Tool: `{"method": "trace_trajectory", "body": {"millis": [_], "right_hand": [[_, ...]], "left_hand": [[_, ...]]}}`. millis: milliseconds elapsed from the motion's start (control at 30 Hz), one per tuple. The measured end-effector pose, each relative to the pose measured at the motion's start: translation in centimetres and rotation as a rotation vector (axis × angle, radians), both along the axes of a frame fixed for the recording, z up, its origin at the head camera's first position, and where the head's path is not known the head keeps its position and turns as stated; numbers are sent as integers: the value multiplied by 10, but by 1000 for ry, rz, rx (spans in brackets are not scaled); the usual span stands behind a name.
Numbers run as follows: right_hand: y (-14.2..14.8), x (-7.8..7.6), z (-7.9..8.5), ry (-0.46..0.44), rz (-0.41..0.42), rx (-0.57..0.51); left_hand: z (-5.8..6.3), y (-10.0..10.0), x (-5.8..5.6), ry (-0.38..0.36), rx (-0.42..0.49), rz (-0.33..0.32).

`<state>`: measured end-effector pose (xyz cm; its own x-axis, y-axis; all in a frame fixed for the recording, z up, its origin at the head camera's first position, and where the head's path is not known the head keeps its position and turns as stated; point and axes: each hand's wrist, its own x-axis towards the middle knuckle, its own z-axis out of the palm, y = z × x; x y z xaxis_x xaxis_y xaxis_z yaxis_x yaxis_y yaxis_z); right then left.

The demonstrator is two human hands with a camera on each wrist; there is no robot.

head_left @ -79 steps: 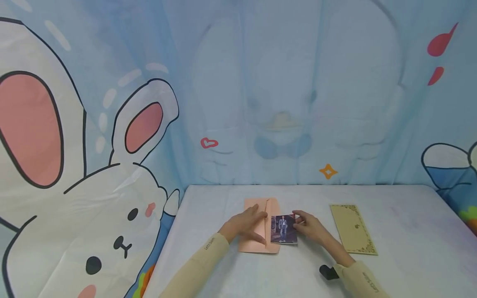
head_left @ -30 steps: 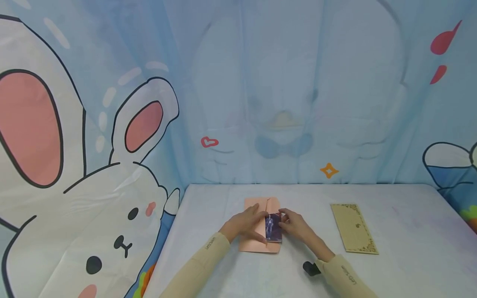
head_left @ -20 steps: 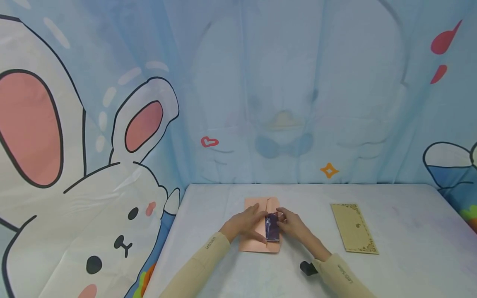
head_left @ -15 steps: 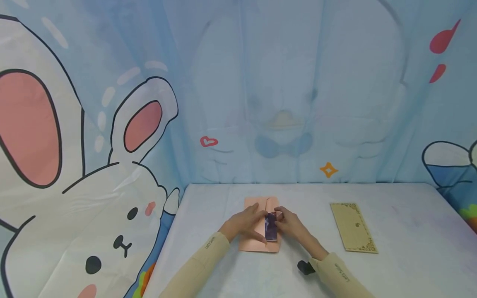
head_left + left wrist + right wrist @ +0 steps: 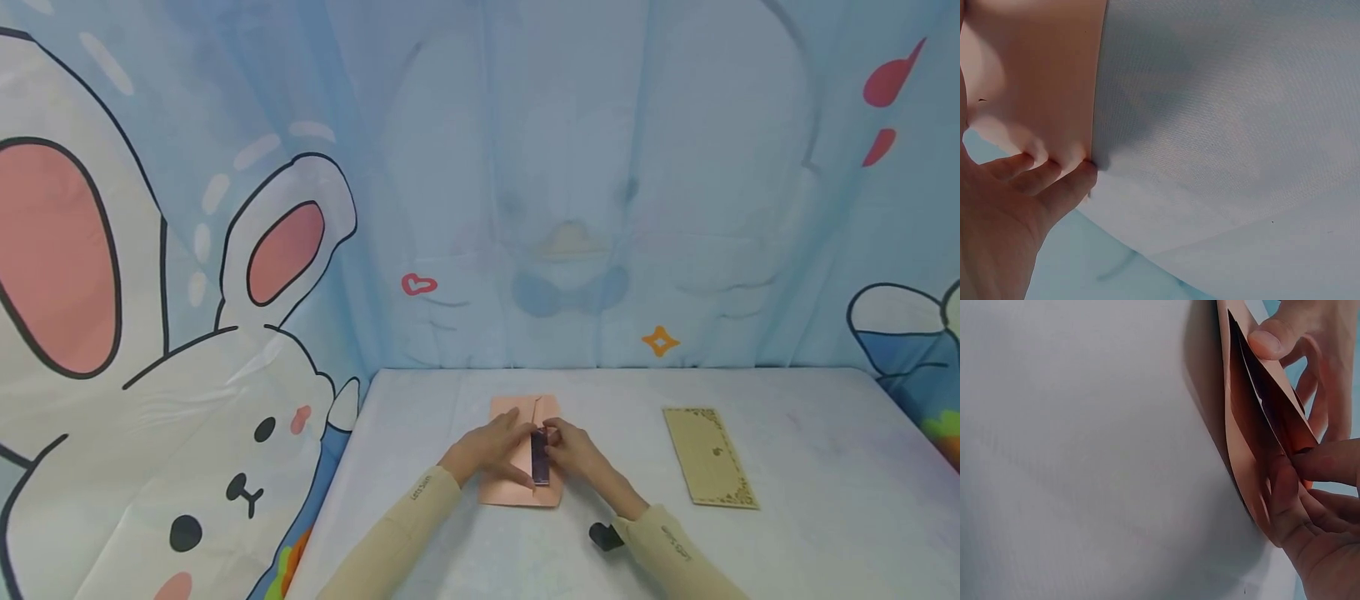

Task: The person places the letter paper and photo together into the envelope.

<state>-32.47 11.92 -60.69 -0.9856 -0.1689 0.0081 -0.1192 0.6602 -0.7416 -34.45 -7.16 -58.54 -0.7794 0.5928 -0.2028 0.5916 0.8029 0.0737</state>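
On the desk (image 5: pixel 787 433), the left hand (image 5: pixel 491 450) holds the pink envelope (image 5: pixel 510 492) open while the right hand (image 5: pixel 573 450) pinches the photo (image 5: pixel 539 458), mostly inside. It should slide in flat, with the flap lifted.

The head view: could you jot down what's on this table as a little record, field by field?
envelope: pink envelope flat on the table, opening facing right
photo: dark photo, mostly tucked into the envelope, only a narrow strip showing
left hand: left hand rests on the envelope, thumb and fingers holding its opening apart
right hand: right hand pinches the photo's outer edge
card: tan card with a decorated border, lying apart to the right
backdrop: blue cloth with cartoon rabbits
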Motion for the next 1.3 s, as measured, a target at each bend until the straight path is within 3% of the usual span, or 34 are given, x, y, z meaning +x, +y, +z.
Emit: {"method": "trace_trajectory", "body": {"millis": [333,600,1000,1300], "right_hand": [[-11,-2,3,-15,25,28],[-19,-5,3,-58,-40,-2],[-27,0,-1,55,-9,-36],[-30,2,0,56,-29,-28]], "left_hand": [[2,-1,1,-1,29,-9],[2,-1,0,10,35,-20],[-1,-1,3,14,29,-17],[3,-2,4,0,23,-5]]}}
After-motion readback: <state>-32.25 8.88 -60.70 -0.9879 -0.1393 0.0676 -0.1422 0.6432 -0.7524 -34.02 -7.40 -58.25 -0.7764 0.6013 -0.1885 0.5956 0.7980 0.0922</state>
